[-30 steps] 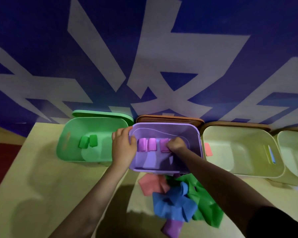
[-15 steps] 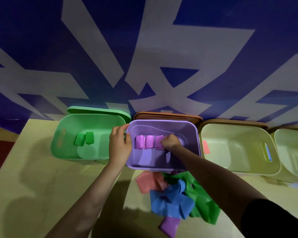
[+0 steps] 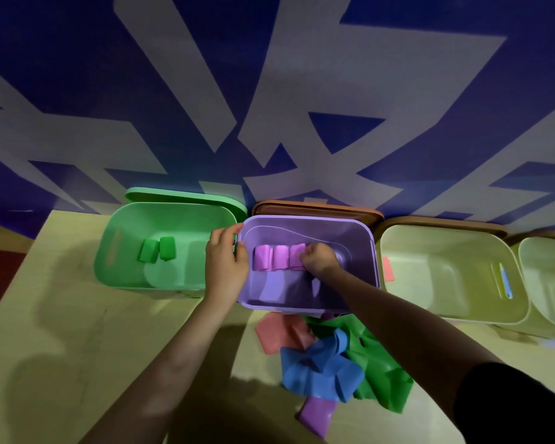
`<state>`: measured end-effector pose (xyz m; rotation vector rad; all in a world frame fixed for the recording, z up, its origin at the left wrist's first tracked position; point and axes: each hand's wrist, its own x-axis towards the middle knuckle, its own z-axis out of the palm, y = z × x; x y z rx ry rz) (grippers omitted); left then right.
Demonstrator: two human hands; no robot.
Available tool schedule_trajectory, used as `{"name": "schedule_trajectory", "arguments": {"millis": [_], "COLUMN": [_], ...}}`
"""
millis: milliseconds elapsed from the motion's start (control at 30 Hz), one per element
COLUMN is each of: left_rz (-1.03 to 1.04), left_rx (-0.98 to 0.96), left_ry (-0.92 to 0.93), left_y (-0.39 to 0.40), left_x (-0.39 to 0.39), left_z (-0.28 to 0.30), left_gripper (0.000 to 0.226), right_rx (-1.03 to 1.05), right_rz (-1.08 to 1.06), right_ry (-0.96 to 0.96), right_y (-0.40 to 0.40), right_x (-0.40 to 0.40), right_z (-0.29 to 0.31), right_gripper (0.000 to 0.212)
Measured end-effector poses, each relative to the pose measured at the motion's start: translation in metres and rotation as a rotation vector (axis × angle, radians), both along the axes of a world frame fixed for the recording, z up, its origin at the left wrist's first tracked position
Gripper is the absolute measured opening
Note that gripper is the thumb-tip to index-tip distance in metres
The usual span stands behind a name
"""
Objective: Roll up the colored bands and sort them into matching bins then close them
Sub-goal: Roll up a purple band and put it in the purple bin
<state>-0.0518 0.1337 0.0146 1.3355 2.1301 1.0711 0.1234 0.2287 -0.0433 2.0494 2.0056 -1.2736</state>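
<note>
We see little change, left hand (image 3: 226,262) still gripping purple bin (image 3: 308,307) rim, right hand (image 3: 319,259) still pinching third purple roll (image 3: 297,256).

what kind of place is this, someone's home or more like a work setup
More likely a staged work or data-collection station than a home, though that is a guess: a row of open sorting bins, green bin to purple bin, sits on a plain table against a wall with huge printed lettering.

Wall (image 3: 77,75) dark blue with broad pale grey strokes; table (image 3: 61,331) pale yellow; bins green (image 3: 116,277), purple (image 3: 374,251) and two cream (image 3: 462,318); rolled bands green (image 3: 157,249) and pink-purple (image 3: 279,257); loose bands (image 3: 321,373) red, blue, green, purple.
</note>
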Motion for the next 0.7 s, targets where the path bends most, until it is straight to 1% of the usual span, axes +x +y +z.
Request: {"name": "schedule_trajectory", "arguments": {"millis": [67,100,167,233,333,400,433,533,600,700], "left_rz": [-0.002,-0.003,-0.004,-0.006,-0.013,-0.005,0.001,0.019,0.022,0.017], "left_rx": [0.007,0.014,0.022,0.027,0.036,0.040,0.041,0.037,0.036,0.034], "left_ry": [-0.002,-0.005,-0.008,-0.018,-0.028,-0.019,-0.015,-0.017,-0.020,-0.014], "left_y": [0.000,0.000,0.000,0.000,0.000,0.000,0.000,0.001,0.001,0.001], "left_x": [0.000,0.000,-0.001,-0.003,-0.003,-0.003,-0.003,-0.001,-0.001,0.000], "left_z": [-0.001,-0.001,-0.001,-0.002,-0.003,-0.003,-0.004,-0.002,-0.001,0.001], "left_gripper": [0.034,0.034,0.034,0.034,0.035,0.035,0.035,0.035,0.035,0.035], "right_rx": [-0.023,-0.046,-0.086,-0.109,-0.162,-0.192,-0.196,-0.138,-0.078,-0.065], "right_rz": [0.037,0.061,0.087,0.079,-0.007,0.007,0.035,0.161,0.203,0.198], "right_ry": [-0.042,-0.073,-0.104,-0.116,-0.072,-0.063,-0.068,-0.140,-0.136,-0.143], "right_y": [0.005,0.008,0.011,0.015,0.015,0.012,0.009,0.004,0.002,0.002], "right_x": [0.000,0.000,-0.002,-0.002,0.004,0.006,0.005,0.002,0.002,0.003], "right_z": [0.005,0.008,0.012,0.010,0.003,0.002,0.002,0.008,0.011,0.010], "right_gripper": [0.032,0.032,0.023,0.019,0.029,0.034,0.032,0.032,0.031,0.031]}}
